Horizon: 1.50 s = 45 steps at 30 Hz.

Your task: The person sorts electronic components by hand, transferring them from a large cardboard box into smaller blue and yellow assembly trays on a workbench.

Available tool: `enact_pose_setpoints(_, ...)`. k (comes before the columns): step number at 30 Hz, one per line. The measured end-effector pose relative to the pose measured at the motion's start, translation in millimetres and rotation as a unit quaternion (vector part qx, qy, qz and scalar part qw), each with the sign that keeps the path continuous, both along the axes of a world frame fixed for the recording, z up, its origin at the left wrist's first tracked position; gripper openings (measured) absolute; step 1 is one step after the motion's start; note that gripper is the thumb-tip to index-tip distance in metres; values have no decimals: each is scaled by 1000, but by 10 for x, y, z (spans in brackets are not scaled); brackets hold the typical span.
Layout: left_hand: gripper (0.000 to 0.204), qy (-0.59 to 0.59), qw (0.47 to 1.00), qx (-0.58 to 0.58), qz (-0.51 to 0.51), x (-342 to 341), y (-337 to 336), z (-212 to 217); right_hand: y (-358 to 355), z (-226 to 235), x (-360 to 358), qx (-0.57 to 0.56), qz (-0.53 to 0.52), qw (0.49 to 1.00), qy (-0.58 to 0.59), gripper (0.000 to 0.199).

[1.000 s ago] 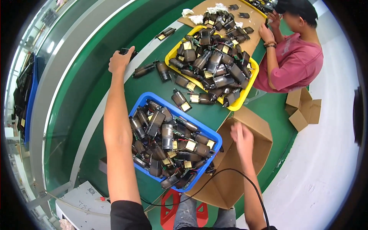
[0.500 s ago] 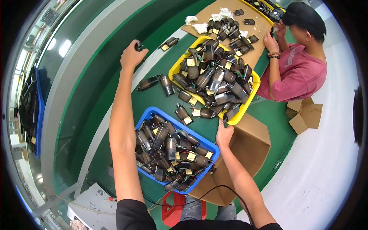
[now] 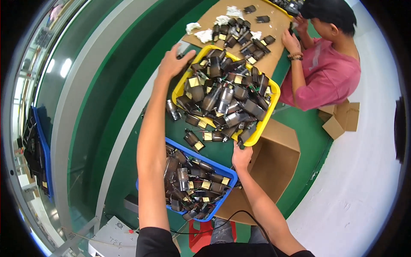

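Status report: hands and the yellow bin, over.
Left hand open on yellow bin's far corner. Right hand at its near edge. Blue bin beside, loose parts between.

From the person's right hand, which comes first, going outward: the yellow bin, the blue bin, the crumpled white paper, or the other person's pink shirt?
In the head view, from the right hand:
1. Yellow bin, its near rim right at the fingertips.
2. Blue bin, just left, beside the wrist; almost as close.
3. Pink shirt, up and to the right.
4. White paper, far end, upper left.

A green table (image 3: 124, 85) carries a yellow tray (image 3: 266, 122), a blue tray (image 3: 224, 171), a cardboard sheet (image 3: 214, 13) and loose dark parts (image 3: 193, 140).
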<state>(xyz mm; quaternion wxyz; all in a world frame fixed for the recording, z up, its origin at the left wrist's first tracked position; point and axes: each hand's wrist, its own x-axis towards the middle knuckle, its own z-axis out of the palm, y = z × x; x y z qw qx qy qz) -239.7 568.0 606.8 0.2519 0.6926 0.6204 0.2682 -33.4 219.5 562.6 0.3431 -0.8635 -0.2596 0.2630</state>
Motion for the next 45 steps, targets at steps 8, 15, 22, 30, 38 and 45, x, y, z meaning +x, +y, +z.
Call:
enact_pose_setpoints(8, 67, 20, 924, 310, 224, -152, -638, 995, 31, -90, 155, -16, 21, 998, 51, 47)
enact_pose_setpoints(15, 14, -255, 843, 438, 178, 1637, -3715, 1526, -639, -432, 462, 213, 200, 897, 332, 42)
enact_pose_setpoints(22, 20, -145, 966, -212, -8, 2457, -5509, -1659, -2740, -2918, 2004, -281, 234, 924, 115, 52)
enact_pose_setpoints(30, 58, 175, 928, -307, -118, 2288, -5320, -5483, -2721, -5350, 2330, -313, 173, 932, 60, 78)
enact_pose_setpoints(38, 54, 223, 885, -333, -235, 2528, -5134, -6410, -2481, -6020, 1791, -184, 279, 942, 10, 65)
enact_pose_setpoints(45, 51, 212, 802, -501, -247, 2298, -6104, -6028, -3410, -5824, 1670, -196, 410, 891, 20, 60)
